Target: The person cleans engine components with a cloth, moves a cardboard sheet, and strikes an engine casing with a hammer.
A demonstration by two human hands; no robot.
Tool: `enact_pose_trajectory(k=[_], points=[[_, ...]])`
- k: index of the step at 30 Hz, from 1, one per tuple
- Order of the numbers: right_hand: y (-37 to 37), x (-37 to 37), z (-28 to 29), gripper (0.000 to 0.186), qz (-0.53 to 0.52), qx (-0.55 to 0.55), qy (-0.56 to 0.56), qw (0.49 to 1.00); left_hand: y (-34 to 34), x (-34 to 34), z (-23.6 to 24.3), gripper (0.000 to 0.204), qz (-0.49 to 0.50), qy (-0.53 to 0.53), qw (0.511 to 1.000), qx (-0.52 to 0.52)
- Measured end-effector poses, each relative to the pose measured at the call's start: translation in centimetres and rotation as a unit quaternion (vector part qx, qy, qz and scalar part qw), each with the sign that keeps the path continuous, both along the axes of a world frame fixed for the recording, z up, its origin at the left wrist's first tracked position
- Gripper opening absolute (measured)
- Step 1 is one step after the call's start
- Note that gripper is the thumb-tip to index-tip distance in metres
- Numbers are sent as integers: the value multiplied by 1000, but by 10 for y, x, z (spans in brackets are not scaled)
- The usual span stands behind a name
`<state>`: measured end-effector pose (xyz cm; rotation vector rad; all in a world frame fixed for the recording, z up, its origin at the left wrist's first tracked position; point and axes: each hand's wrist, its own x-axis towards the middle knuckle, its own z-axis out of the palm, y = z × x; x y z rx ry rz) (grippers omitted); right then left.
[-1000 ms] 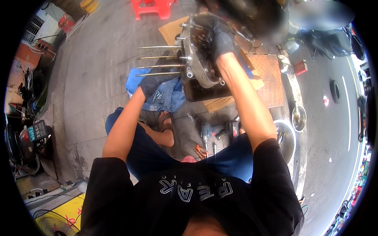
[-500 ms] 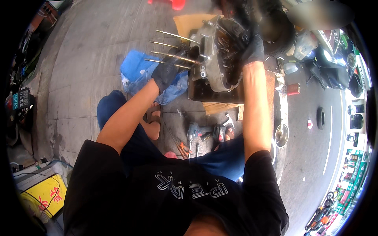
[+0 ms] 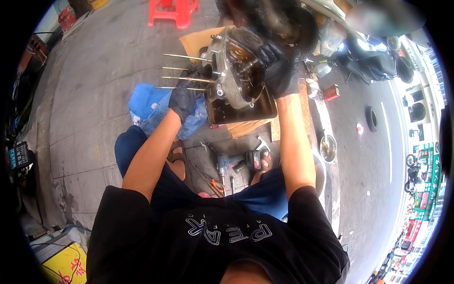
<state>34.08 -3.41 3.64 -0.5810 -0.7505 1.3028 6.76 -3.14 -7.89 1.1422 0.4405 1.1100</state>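
A grey metal engine crankcase [image 3: 227,87] stands tilted over a dark oily tray [image 3: 243,116], its open side with inner parts facing right. Several long studs [image 3: 182,78] stick out of it to the left. My left hand [image 3: 182,97], in a black glove, is closed around the crankcase's left side by the studs; some fingertips are hidden behind them. Gloved likewise, my right hand [image 3: 282,73] is at the crankcase's right rim with its fingers bent toward the opening. What its fingertips grip is hidden.
Under the tray lies cardboard [image 3: 248,128], with a blue cloth [image 3: 146,102] to the left. An impact wrench [image 3: 224,163], orange-handled pliers [image 3: 217,186] and a hammer [image 3: 261,144] lie between my feet. A red stool [image 3: 174,12] stands beyond; a metal bowl [image 3: 328,148] is at right.
The whole view has shifted, bringing more of the red stool into sight. My right hand has come lower along the crankcase's right rim. My left hand keeps its place by the studs.
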Motion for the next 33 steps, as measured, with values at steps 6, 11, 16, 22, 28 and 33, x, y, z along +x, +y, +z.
enact_pose_trajectory(k=[6,11,16,22,28,33], points=[[-5,-51,15,33,69,-40,28,996,-4,-4,3,42,-67,-308,937,-151],[22,-59,-15,19,36,-142,36,989,-2,6,12,43,-118,-356,918,-129],[6,-88,26,15,-137,-237,76,959,-12,11,31,40,28,-288,938,-192],[37,-49,-8,26,-156,-213,-10,964,1,27,23,49,97,-250,956,-116],[58,-37,0,21,-161,-261,-68,949,20,28,23,53,70,-273,956,-88],[84,-9,13,17,-97,-171,-69,978,13,32,65,42,78,-217,966,-113]])
